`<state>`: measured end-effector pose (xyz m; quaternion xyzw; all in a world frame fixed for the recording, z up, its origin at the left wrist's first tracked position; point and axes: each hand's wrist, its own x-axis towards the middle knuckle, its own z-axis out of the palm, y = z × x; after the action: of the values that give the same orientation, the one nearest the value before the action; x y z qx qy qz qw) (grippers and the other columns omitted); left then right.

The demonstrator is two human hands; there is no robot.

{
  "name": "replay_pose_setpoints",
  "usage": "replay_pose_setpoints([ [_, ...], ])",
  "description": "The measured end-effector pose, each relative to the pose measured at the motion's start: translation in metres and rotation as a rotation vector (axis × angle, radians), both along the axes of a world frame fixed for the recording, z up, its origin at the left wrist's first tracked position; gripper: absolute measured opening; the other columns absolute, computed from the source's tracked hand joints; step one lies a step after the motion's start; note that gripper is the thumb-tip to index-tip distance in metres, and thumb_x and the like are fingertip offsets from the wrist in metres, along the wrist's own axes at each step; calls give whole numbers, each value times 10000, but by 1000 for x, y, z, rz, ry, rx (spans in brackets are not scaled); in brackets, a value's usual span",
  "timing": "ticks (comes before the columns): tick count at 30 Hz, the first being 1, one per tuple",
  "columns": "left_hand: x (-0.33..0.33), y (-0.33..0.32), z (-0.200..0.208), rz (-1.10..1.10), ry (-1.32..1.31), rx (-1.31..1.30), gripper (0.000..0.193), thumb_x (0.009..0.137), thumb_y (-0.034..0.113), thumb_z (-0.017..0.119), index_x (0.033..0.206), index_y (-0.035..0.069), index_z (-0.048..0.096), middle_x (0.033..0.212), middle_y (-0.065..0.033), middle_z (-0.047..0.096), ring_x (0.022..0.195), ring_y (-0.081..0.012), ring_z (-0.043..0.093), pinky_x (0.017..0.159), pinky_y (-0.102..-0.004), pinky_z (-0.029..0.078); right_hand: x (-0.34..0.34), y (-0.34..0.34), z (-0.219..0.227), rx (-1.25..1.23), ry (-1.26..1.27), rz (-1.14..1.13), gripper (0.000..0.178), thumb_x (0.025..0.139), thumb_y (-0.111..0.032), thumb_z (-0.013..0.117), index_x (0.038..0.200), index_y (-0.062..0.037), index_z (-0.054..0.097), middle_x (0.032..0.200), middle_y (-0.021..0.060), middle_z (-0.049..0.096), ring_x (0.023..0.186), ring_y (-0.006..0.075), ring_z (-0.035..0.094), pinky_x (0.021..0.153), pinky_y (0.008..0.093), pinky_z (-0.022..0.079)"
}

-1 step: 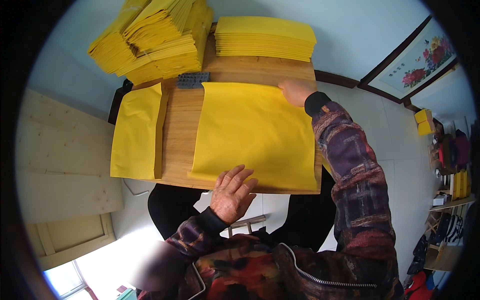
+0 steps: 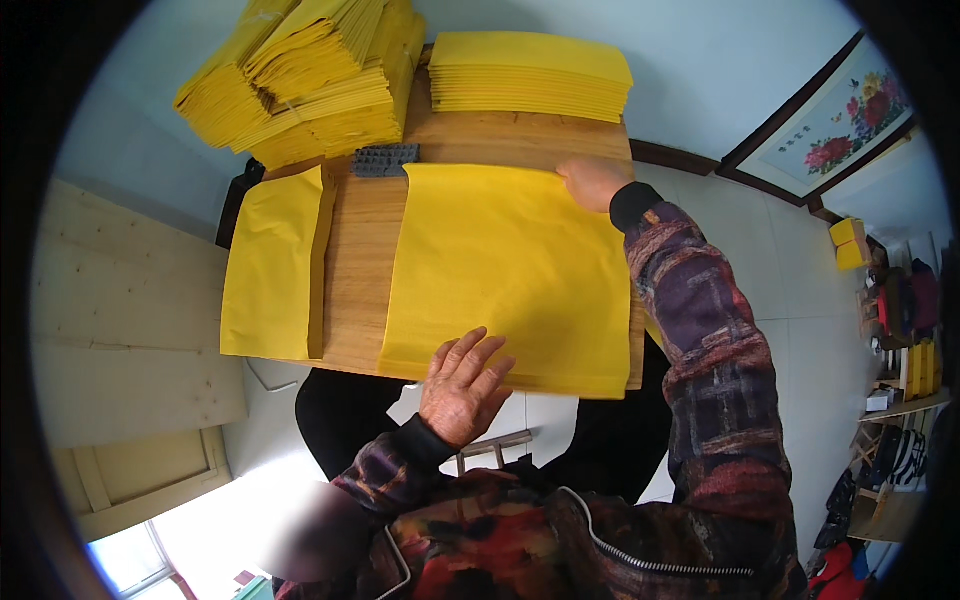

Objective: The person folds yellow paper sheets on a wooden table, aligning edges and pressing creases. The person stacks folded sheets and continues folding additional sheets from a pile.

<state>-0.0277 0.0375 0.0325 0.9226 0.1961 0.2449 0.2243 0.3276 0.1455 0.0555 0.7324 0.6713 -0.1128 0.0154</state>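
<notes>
A large yellow sheet [image 2: 510, 265], paper-like, lies spread on the wooden table [image 2: 355, 270] before me. Its near edge hangs slightly past the table's front edge. At its far right corner my right hand [image 2: 592, 184] is closed on the far edge, thumb and fingers pinching it. My left hand [image 2: 463, 392] is open, palm down with fingers spread, over the near edge of the sheet; whether it touches cannot be made out. To the left lies a narrower yellow piece [image 2: 272, 268] with a folded strip along its right side.
A tall bundle of folded yellow pieces [image 2: 330, 90] stands at the far left, and a neat yellow stack [image 2: 530, 75] at the far right. A dark grey ridged block [image 2: 386, 160] sits beyond the sheet. Right of the table are a framed flower picture [image 2: 830, 125] and shelves [image 2: 905, 410].
The near edge of the yellow sheet has dropped toward me and now overhangs the table's front edge. Both hands stay almost where they were.
</notes>
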Motion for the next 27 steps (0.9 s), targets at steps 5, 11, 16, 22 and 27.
replay_pose_setpoints([
  [5,-4,-1,-19,-10,209,58,529,805,362,717,1270,151,578,1454,-98,446,1395,-308,352,1111,-505,290,6,7,-1,70,-13,2,218,893,-142,469,958,-32,646,986,221,660,950,424,609,790,508,470],
  [11,-8,4,-23,124,208,16,554,780,394,743,1252,146,592,1478,-100,418,1398,-344,330,1109,-542,270,6,15,-3,76,-149,5,213,886,-145,471,945,-41,647,960,204,667,942,418,618,775,513,473],
  [16,-9,21,-26,178,200,17,575,734,307,779,1248,137,585,1437,-123,450,1348,-379,379,1087,-532,300,3,12,-3,90,-167,-33,198,869,-100,493,965,-60,662,960,182,681,949,393,634,786,500,495],
  [22,-10,21,-29,162,210,18,561,713,279,785,1209,108,586,1398,-117,484,1333,-365,397,1082,-517,311,-3,13,3,51,-195,-84,198,837,-61,545,955,-51,704,972,186,691,951,379,655,781,477,526],
  [27,-5,20,-32,147,204,21,568,721,306,784,1215,117,575,1402,-107,478,1342,-352,388,1081,-513,310,2,11,1,63,-207,-100,194,846,-73,537,934,-47,709,982,183,693,964,374,656,770,481,527],
])
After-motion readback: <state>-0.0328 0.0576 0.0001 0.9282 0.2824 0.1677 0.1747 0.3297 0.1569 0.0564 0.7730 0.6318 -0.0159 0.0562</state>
